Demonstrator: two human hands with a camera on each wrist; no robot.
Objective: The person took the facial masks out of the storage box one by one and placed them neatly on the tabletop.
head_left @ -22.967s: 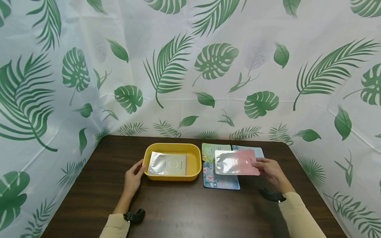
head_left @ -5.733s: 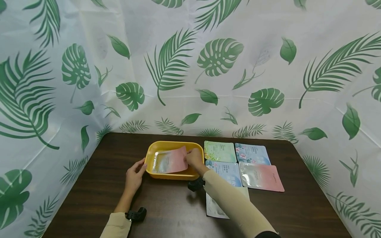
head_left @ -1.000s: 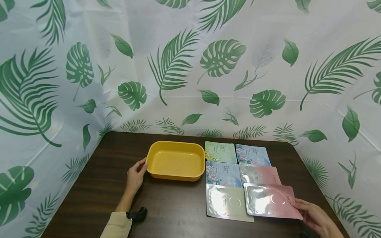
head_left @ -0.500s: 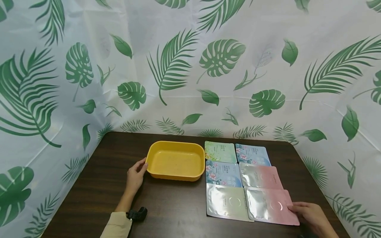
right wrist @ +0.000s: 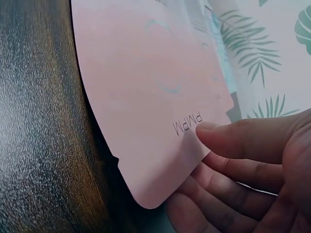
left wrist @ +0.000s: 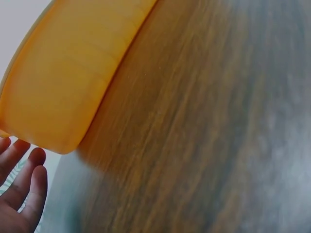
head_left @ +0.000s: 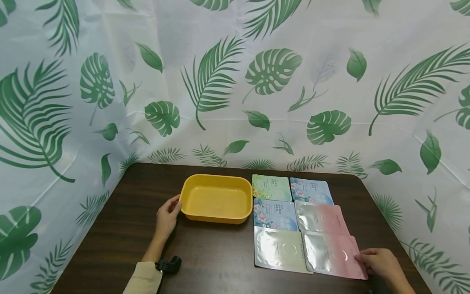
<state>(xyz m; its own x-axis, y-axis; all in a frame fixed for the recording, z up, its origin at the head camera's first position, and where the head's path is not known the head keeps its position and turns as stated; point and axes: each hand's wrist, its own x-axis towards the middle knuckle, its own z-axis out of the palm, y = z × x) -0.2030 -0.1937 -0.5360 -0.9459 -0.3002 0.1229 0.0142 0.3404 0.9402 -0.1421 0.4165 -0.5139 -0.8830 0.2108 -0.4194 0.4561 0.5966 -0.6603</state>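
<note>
My right hand (head_left: 382, 265) pinches the right end of a pink-and-silver sheet mask packet (head_left: 332, 253) between thumb and fingers. In the right wrist view this packet (right wrist: 136, 97) shows its pink end, with the thumb on top and the fingers underneath. It lies at the near right of two columns of packets. My left hand (head_left: 167, 216) is at the left end of a bare yellow tray (head_left: 216, 219), its fingertips against the outside. The left wrist view shows the relaxed fingers (left wrist: 36, 189) by the tray's wall (left wrist: 73, 82).
Beside the held packet lies a pale silver packet (head_left: 280, 249). Farther back are another pink packet (head_left: 323, 218), two blue floral packets (head_left: 275, 214) and a green packet (head_left: 271, 188). All rest on the dark wooden table (head_left: 216, 257), right of the tray. A leaf-print cloth (head_left: 227, 81) hangs behind.
Earlier the tray held packets; now it is bare, and more packets lie in the columns. Over the last second my right hand lowered the pink packet towards me. My left hand stayed at the tray.
</note>
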